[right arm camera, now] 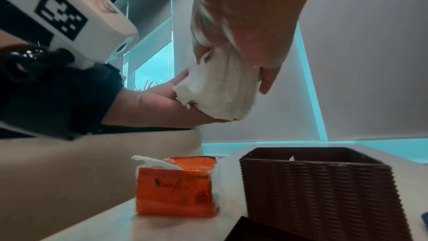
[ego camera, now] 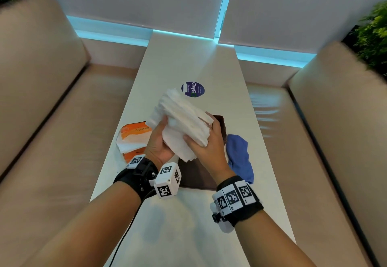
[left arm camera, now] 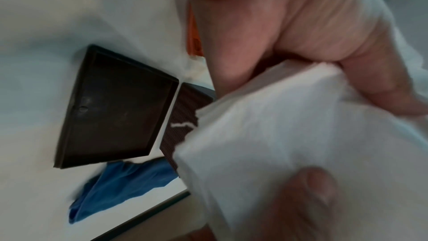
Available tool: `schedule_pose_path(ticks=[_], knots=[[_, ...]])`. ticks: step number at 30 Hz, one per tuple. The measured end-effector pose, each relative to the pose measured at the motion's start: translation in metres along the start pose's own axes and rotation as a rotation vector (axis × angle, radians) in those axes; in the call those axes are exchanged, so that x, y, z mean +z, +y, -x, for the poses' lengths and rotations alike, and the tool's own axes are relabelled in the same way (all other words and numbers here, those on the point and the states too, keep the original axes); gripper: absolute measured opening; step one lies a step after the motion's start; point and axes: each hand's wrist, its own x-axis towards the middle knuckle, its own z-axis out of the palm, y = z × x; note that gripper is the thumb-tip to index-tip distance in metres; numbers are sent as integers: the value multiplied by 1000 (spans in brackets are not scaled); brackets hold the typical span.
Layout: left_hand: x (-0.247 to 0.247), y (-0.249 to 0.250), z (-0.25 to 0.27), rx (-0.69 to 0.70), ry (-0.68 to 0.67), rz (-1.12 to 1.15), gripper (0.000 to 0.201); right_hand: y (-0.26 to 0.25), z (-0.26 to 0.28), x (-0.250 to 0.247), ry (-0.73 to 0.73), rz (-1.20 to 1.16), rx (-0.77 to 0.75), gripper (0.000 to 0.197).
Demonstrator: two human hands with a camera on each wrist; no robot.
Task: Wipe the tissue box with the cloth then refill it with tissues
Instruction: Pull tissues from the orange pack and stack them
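Both hands hold a thick stack of white tissues (ego camera: 184, 118) in the air above the table. My left hand (ego camera: 160, 141) grips it from below and the left, my right hand (ego camera: 206, 141) clasps its right end. Under the stack stands the dark brown woven tissue box (right arm camera: 324, 186), open at the top, mostly hidden in the head view (ego camera: 222, 124). Its flat brown lid (left arm camera: 115, 109) lies on the table beside it, inner side up. The blue cloth (ego camera: 239, 155) lies crumpled right of the box. The torn orange tissue pack (ego camera: 134, 139) sits to the left, with some tissues left in it.
The long white table (ego camera: 188, 225) runs between two beige sofas (ego camera: 41, 99). A round purple sticker (ego camera: 193, 89) lies on the tabletop beyond the hands. Plants (ego camera: 374, 36) stand behind the sofas.
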Motion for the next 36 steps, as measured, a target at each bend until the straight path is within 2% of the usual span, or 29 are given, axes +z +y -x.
schedule_pose_path(ticks=[2,3,5,8,10,12,15,17,20,24,28,31,34,36], knots=[[-2,-3,2,-21,18,17,76,2,0,2,-39,157,-88,61],[-1,-3,3,-30,20,41,68,3,0,4,-54,266,-151,54],[-1,-5,5,-29,29,76,62,4,-2,4,42,400,-194,47],[-4,-7,6,-1,53,65,89,-4,-9,-1,216,442,-147,55],[-6,-9,6,4,53,69,93,-9,-11,-3,245,592,-265,54],[-6,-10,7,-1,44,71,94,-10,-13,1,173,770,-335,45],[-7,-13,6,-4,43,63,99,-6,-13,9,98,865,-213,50],[-8,-15,5,2,45,60,95,-4,-10,13,92,891,-151,48],[-10,-16,6,-5,22,82,77,-9,-7,18,102,1002,-153,38],[-15,-18,6,7,57,70,85,-14,-4,21,91,1085,-177,30],[-16,-20,5,-1,66,84,88,-18,-3,23,59,1077,-208,25],[-17,-21,5,-4,69,90,88,-22,-2,27,-55,1049,-179,28],[-18,-20,7,-13,69,102,91,-32,-5,22,-228,939,-57,33],[-17,-20,10,-6,63,103,92,-36,-10,16,-291,929,-35,34]])
